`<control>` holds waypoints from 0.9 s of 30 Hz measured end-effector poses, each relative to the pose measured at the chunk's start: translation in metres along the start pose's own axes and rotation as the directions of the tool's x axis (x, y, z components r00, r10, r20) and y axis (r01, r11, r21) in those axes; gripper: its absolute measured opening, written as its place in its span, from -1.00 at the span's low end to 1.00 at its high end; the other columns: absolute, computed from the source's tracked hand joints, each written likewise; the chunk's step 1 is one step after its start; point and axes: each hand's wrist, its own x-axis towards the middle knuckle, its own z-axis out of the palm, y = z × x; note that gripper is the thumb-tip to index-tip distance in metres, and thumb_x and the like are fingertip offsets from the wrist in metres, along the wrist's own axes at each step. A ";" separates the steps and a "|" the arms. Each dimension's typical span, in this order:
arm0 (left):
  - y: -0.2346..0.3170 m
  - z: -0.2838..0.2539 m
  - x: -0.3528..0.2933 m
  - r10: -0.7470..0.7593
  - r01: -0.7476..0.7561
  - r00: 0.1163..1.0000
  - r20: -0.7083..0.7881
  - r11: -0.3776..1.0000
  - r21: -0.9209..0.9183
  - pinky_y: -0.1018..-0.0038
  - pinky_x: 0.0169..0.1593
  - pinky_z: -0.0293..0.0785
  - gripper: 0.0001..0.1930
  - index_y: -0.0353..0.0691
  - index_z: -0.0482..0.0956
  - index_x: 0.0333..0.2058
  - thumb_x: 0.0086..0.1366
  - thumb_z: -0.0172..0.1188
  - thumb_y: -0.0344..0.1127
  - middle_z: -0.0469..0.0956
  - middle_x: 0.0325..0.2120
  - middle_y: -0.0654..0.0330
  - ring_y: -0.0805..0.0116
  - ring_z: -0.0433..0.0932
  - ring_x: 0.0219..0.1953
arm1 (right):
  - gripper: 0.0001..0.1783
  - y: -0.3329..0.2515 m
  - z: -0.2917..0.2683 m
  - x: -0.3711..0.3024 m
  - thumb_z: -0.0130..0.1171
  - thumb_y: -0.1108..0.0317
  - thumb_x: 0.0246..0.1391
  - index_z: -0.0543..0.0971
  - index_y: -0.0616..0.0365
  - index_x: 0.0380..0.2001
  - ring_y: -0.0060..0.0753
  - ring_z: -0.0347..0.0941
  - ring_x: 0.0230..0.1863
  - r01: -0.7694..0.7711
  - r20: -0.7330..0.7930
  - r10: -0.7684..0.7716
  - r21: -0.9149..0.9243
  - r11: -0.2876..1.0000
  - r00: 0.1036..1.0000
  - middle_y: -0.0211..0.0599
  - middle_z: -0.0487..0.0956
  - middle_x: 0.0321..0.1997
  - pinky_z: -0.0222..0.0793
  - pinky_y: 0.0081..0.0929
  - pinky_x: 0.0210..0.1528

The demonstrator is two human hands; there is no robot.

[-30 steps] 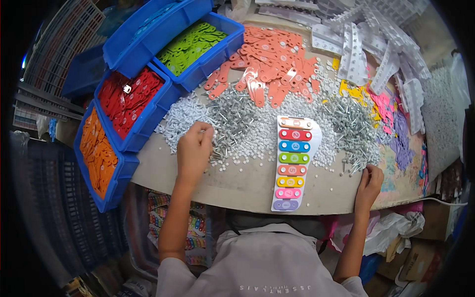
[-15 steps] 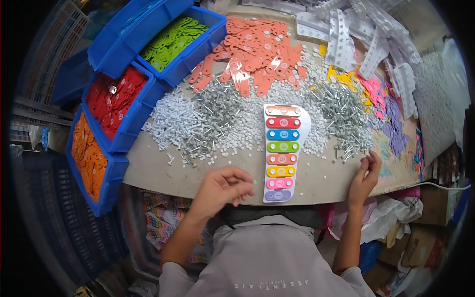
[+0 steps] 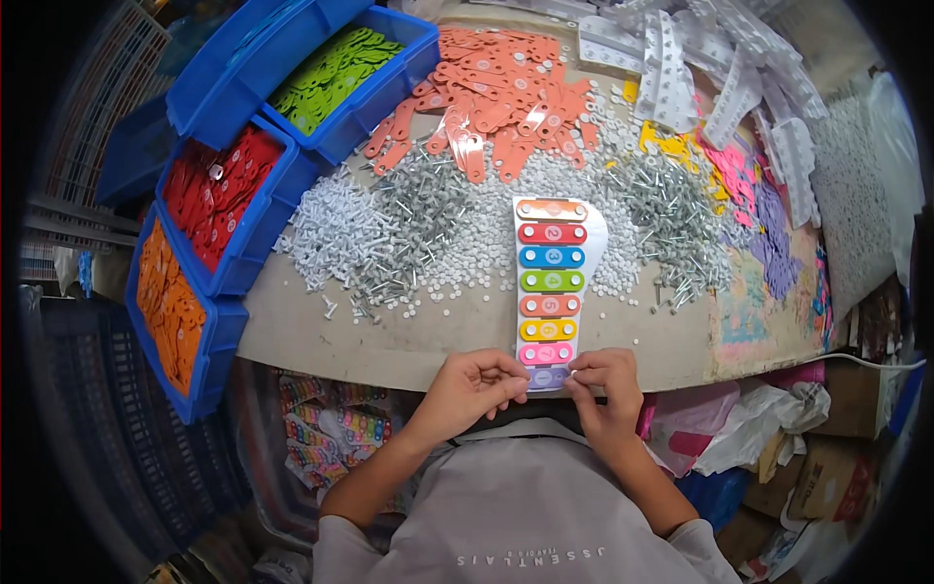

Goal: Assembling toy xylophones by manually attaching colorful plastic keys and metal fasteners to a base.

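**What we can't see well**

The left hand (image 3: 470, 387) and right hand (image 3: 601, 383) cover the bottom end of the toy xylophone (image 3: 550, 292), so its last purple bar is mostly hidden. Anything pinched in the fingertips is too small to tell. The top blue bin (image 3: 243, 58) fades into the dark rim.

Grey short-sleeved shirt with pale lettering, forearms bare.

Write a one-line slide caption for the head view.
Both hands, left hand and right hand, meet at the near end of a toy xylophone amid screws.
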 end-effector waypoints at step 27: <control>-0.012 0.014 0.016 0.142 -0.138 0.990 0.017 0.920 0.368 0.41 -0.55 0.33 -0.25 -0.32 -0.05 0.34 0.36 0.21 -0.27 0.49 -0.70 0.18 0.39 0.48 -0.66 | -0.77 0.017 -0.007 -0.007 0.12 0.33 0.30 0.37 0.10 -0.05 -0.66 0.33 -0.70 -0.794 0.527 0.596 0.347 0.499 0.605 -0.46 0.47 -0.56 0.17 -0.71 -0.69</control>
